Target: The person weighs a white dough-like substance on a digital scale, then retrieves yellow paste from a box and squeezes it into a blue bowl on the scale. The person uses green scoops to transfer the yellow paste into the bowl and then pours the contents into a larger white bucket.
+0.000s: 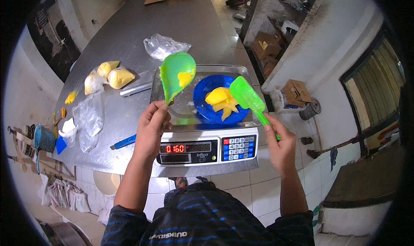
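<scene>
My left hand holds a green plastic scoop upright by its handle; a yellow soft lump clings inside it. My right hand grips the handle of a green spatula, whose blade overlaps the right side of a blue plastic bowl. In the bowl lies a soft yellow mass that looks like margarine. Under the bowl is the metal pan of a digital scale with a lit red display. Whether the spatula touches the yellow mass I cannot tell.
Filled yellow bags and a crumpled clear bag lie left on the steel table. A metal tube and a blue-handled tool are left of the scale. Another clear plastic bag sits behind the pan.
</scene>
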Demonstrator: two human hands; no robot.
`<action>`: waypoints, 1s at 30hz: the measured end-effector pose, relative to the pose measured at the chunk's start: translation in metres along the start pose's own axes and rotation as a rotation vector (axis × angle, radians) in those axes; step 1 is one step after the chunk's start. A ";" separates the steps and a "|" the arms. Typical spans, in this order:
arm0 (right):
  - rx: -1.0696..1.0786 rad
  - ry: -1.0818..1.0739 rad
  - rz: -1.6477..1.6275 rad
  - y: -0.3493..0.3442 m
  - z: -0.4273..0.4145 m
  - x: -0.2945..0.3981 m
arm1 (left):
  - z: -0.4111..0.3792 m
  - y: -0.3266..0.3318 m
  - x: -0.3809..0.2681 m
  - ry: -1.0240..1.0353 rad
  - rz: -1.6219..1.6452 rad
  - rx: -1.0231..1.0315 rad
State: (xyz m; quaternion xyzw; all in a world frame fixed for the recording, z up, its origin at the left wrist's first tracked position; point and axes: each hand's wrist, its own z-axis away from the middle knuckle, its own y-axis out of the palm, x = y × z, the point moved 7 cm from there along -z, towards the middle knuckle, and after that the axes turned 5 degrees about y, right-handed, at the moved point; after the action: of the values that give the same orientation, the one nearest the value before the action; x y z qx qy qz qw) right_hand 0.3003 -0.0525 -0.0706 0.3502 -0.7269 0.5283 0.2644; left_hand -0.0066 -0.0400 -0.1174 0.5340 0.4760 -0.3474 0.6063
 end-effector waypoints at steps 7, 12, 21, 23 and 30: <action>-0.031 -0.125 0.087 0.002 0.001 0.015 | 0.000 -0.014 -0.005 0.018 0.030 0.010; -0.006 -0.144 0.063 0.007 0.003 0.016 | 0.003 -0.020 -0.004 0.022 0.025 -0.028; -0.033 -0.200 0.093 0.010 0.008 0.014 | 0.005 -0.025 -0.002 0.009 0.026 -0.059; -0.036 -0.197 0.125 0.010 0.008 0.016 | 0.004 -0.024 -0.001 0.003 0.029 -0.052; -0.032 -0.215 0.250 0.014 0.009 0.026 | 0.004 -0.024 0.001 0.001 0.038 -0.036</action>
State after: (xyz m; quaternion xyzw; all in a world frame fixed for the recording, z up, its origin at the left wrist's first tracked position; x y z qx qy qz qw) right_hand 0.2733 -0.0642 -0.0621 0.3072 -0.7971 0.5051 0.1228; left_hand -0.0278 -0.0482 -0.1258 0.5324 0.4722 -0.3267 0.6220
